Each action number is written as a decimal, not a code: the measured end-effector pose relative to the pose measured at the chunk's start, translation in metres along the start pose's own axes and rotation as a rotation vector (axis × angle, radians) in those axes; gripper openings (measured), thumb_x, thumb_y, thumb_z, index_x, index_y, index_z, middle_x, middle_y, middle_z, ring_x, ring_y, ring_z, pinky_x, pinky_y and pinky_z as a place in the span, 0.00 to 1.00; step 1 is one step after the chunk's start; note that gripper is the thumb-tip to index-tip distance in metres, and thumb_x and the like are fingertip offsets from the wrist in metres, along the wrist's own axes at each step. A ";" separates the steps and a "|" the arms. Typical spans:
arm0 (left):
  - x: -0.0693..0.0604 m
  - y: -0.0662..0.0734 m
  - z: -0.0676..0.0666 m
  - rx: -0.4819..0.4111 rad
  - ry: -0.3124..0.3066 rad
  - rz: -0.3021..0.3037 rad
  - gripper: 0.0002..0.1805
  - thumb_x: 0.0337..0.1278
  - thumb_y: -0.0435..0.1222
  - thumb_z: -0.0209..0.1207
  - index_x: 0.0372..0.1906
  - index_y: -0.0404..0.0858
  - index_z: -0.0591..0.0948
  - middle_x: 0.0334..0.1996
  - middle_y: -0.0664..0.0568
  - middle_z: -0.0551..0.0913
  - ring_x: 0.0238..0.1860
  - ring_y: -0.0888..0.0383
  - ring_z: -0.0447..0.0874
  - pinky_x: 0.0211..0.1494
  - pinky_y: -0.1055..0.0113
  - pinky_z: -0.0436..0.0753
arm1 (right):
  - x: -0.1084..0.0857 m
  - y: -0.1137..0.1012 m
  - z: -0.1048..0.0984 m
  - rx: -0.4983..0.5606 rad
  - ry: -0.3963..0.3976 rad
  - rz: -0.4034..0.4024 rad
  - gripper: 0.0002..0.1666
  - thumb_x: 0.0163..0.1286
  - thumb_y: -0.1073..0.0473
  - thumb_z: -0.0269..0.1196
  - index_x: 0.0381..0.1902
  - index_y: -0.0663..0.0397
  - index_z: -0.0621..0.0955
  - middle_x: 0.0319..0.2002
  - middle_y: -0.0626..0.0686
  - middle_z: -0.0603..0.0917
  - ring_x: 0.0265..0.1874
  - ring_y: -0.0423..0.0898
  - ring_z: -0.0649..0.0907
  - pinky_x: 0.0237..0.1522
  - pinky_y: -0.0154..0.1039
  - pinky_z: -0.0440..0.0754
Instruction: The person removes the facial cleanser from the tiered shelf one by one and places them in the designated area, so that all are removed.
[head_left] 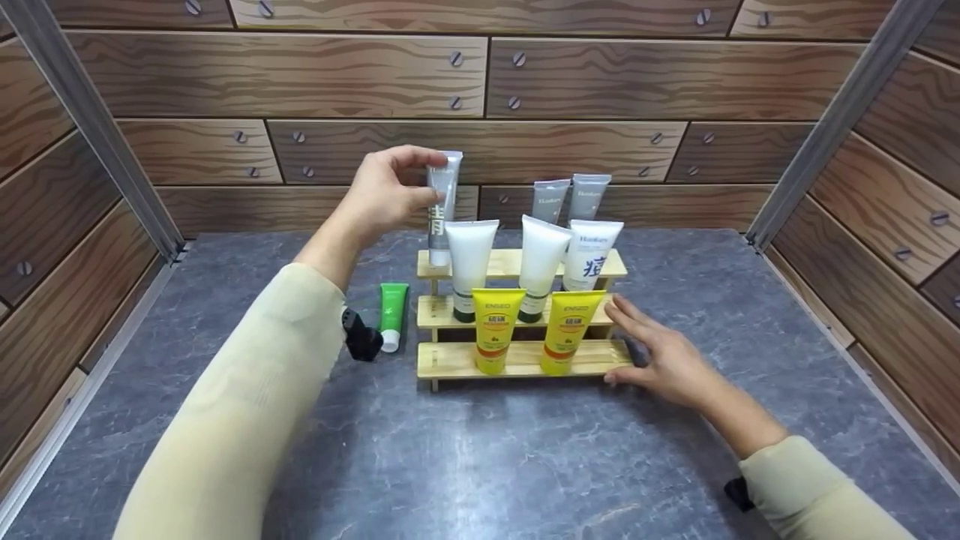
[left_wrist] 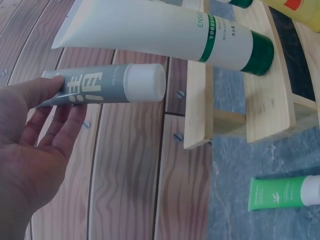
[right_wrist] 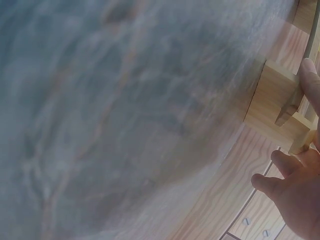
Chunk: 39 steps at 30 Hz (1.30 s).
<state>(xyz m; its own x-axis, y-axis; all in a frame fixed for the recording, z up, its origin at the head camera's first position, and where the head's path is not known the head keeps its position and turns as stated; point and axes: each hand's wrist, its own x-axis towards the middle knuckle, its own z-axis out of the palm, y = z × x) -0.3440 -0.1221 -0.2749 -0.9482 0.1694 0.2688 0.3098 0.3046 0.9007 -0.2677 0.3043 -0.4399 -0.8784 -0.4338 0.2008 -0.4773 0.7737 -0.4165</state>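
Note:
The left hand (head_left: 386,191) pinches a grey tube (head_left: 444,202) between thumb and fingers, its white cap down by the left end of the top step. In the left wrist view the hand (left_wrist: 37,125) holds the grey tube (left_wrist: 95,87) beside a white tube with a green cap (left_wrist: 225,42). At the right end of the three-step wooden rack (head_left: 450,364), the right hand (head_left: 667,360) rests with fingers spread. The right wrist view shows that hand (right_wrist: 300,185) against the rack's wooden end (right_wrist: 272,97).
Two yellow tubes (head_left: 499,322) stand on the bottom step, several white tubes (head_left: 472,259) on the middle one, and two grey tubes (head_left: 589,196) at the back right. A green tube (head_left: 393,311) lies left of the rack. Wood-patterned walls (head_left: 375,75) surround the table (head_left: 465,457).

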 end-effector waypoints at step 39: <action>-0.040 -0.051 -0.073 -0.008 0.102 -0.106 0.25 0.68 0.25 0.66 0.68 0.38 0.82 0.63 0.42 0.80 0.57 0.51 0.80 0.59 0.58 0.84 | 0.000 0.000 -0.001 0.009 -0.023 0.031 0.63 0.58 0.42 0.80 0.84 0.46 0.62 0.85 0.55 0.53 0.75 0.71 0.65 0.71 0.74 0.61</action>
<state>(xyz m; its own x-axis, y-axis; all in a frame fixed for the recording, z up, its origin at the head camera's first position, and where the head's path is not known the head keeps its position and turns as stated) -0.3273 -0.2128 -0.3062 -0.9780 0.0400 0.2048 0.2070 0.3080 0.9286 -0.2677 0.3046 -0.4391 -0.8916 -0.4208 0.1671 -0.4499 0.7826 -0.4301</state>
